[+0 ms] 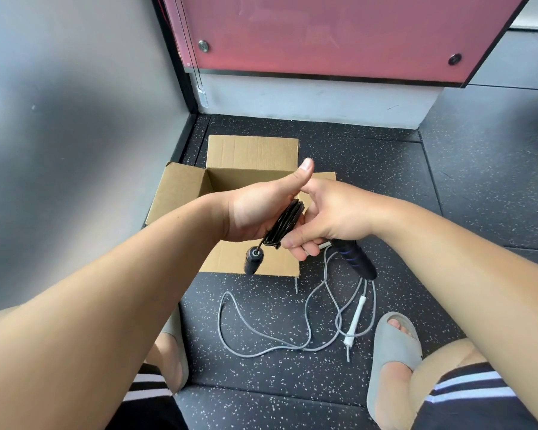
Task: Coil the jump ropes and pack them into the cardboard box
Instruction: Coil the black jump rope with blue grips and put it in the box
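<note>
**Black rope coiled in both hands over box**

Left hand [255, 212], thumb up, fingers closed on black jump rope coil [284, 226]; one black handle [253, 261] dangles below. Right hand [330, 215] fingers pinch coil, second handle [357, 259] under the palm. Open cardboard box [180, 193] behind hands. Grey jump rope [261, 352] loose on floor [261, 383], near the box.

Matt brown cardboard box [180, 193], speckled rubbery floor [370, 169]
</note>
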